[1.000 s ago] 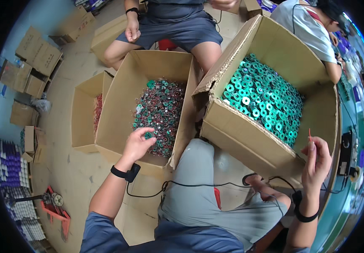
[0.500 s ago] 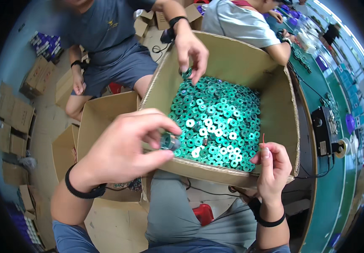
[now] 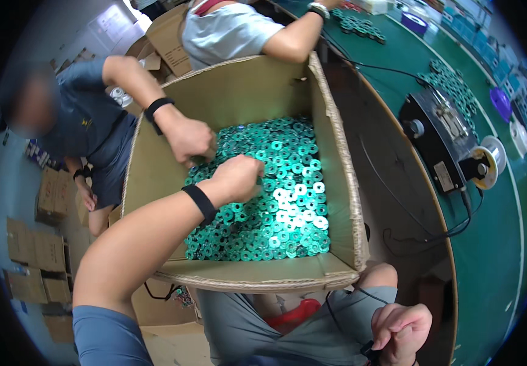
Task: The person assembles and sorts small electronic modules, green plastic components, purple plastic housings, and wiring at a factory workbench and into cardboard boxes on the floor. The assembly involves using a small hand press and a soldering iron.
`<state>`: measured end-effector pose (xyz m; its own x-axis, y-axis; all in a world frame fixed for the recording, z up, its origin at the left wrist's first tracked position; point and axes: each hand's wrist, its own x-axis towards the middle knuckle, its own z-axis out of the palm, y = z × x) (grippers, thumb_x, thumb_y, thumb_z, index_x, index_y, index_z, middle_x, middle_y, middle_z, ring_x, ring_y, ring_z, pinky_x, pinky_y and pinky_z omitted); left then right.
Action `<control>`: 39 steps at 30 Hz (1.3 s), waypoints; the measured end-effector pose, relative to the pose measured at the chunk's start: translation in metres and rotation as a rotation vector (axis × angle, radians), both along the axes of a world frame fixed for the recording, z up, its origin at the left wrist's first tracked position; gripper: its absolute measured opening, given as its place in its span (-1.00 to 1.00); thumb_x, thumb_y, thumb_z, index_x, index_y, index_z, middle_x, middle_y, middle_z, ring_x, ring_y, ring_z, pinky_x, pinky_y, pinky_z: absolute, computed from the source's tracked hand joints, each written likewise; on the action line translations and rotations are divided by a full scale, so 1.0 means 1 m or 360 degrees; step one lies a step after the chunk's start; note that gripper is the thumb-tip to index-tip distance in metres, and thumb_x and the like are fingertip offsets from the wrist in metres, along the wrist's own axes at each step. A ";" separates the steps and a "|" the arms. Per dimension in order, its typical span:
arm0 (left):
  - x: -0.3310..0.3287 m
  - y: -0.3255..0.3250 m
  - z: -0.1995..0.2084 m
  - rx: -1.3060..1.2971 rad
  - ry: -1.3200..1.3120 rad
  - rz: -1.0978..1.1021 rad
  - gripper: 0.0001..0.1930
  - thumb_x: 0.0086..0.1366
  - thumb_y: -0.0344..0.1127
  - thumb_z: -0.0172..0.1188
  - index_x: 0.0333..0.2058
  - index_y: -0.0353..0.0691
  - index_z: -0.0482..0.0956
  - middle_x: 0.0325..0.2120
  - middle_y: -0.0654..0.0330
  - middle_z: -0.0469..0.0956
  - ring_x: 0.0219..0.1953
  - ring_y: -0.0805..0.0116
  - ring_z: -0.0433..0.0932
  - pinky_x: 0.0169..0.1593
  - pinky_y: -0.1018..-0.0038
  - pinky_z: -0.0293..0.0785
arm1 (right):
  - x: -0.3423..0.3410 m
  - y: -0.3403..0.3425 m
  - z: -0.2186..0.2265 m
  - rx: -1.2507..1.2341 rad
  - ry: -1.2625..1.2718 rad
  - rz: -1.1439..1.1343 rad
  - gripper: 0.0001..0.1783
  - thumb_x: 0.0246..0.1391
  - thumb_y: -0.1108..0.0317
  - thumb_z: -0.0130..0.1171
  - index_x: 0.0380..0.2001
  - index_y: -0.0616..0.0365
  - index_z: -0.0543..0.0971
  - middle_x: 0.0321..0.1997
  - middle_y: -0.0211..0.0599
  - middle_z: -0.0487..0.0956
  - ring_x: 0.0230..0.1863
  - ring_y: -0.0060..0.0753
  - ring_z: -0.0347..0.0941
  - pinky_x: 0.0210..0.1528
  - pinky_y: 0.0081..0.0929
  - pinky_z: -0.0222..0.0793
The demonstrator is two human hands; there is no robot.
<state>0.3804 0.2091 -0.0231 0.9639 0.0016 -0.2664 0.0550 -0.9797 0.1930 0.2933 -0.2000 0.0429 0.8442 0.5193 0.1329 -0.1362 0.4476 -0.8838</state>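
Note:
A large cardboard box (image 3: 257, 276) stands before me, holding a thick layer of small green ring-shaped parts (image 3: 275, 219). My left hand (image 3: 239, 178) reaches over its left side and is down at the rings, fingers curled; their tips and anything in them are hidden. Outside the box, at the lower right over my knee, my right hand (image 3: 400, 329) is closed with the fingers folded in. What it holds, if anything, does not show. Just beyond my left hand, a co-worker's hand (image 3: 193, 141) also reaches down to the rings.
On the right, a green workbench (image 3: 489, 268) carries a black device (image 3: 437, 143) with a wire spool (image 3: 489, 161) and more green rings (image 3: 452, 88). Cables hang beside the box. Another person's arm (image 3: 294, 39) crosses its far edge. Stacked cartons (image 3: 34, 244) stand left.
My left hand has gone from the near rim down into the box; the ring-shaped part in it is now out of sight. My right hand has dropped and curled, its red wire hidden. The view has shifted.

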 end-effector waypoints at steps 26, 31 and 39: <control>-0.161 -0.091 0.177 -0.0993 -0.0038 -0.0258 -0.73 0.29 -0.23 0.28 -0.13 -0.27 0.61 -0.29 0.13 0.61 -0.27 0.23 0.61 -0.16 0.36 0.54 | -0.035 0.031 -0.007 -0.0980 -0.1085 0.0406 -0.78 -0.06 0.47 0.40 -0.28 0.13 0.66 -0.43 -0.31 0.60 -0.42 -0.24 0.53 -0.33 -0.43 0.45; -0.287 -0.138 0.109 -0.1433 0.0729 -0.0120 -0.67 0.44 -0.10 0.10 -0.15 -0.30 0.55 -0.31 0.02 0.56 -0.23 0.01 0.54 -0.12 0.26 0.47 | -0.087 0.067 0.005 -0.0695 -0.1343 0.0767 -0.79 -0.10 0.44 0.43 -0.35 0.12 0.63 -0.43 -0.31 0.62 -0.41 -0.23 0.55 -0.33 -0.39 0.47; -0.432 -0.132 0.049 -0.2189 0.0184 0.0522 -0.70 0.49 -0.24 -0.04 -0.30 -0.32 0.58 -0.41 0.20 0.57 -0.31 0.43 0.56 -0.17 0.45 0.49 | -0.145 0.103 0.025 -0.0892 -0.1657 0.0883 -0.47 -0.19 0.24 0.49 -0.16 0.27 0.54 -0.12 -0.06 0.58 -0.10 0.05 0.51 -0.02 -0.19 0.43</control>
<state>-0.0514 0.0776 0.0259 0.9435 -0.1033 -0.3150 0.3206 0.0427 0.9463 0.1481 -0.0972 0.0677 0.1339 0.9607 0.2433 0.6742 0.0916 -0.7328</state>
